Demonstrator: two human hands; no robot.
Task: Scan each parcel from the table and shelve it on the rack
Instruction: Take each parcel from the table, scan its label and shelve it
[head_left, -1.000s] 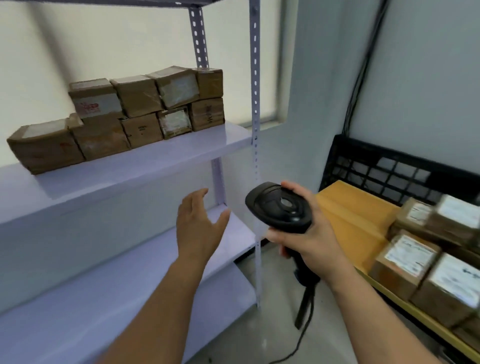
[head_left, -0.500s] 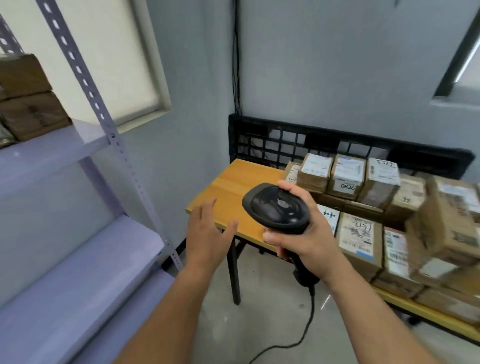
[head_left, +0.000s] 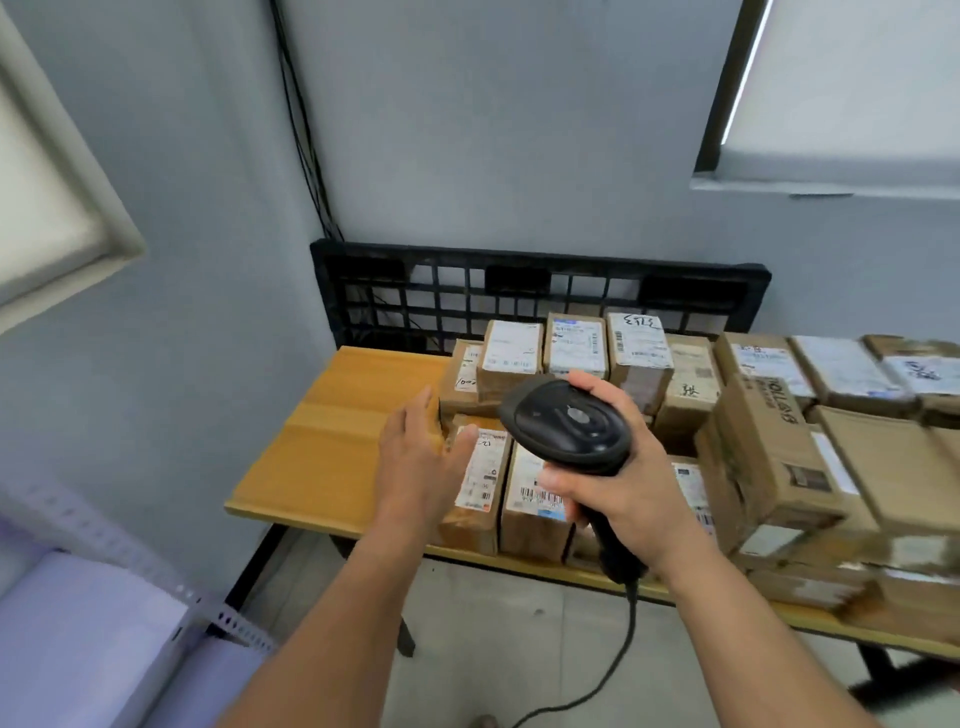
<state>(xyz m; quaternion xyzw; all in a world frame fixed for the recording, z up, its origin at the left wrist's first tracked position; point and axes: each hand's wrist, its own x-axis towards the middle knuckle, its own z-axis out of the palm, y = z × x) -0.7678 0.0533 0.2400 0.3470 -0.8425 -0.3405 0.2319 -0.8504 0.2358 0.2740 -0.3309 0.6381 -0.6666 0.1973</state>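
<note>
Right hand (head_left: 618, 499) gripping scanner (head_left: 566, 426) partly hides front parcels (head_left: 524, 525).

Brown parcels on a yellow table, with a black scanner

The parcels (head_left: 511, 358) are brown cardboard with white labels, which carry black barcodes and black handwritten marks. The table (head_left: 337, 441) is warm yellow-orange wood with fine grain lines. The scanner (head_left: 566, 423) and its cable (head_left: 631, 623) are black. The crate (head_left: 415, 291) is black with a square grid pattern. The wall (head_left: 467, 130) is pale grey-blue. The rack (head_left: 78, 623) is light lilac, and its post has a row of small holes.
</note>
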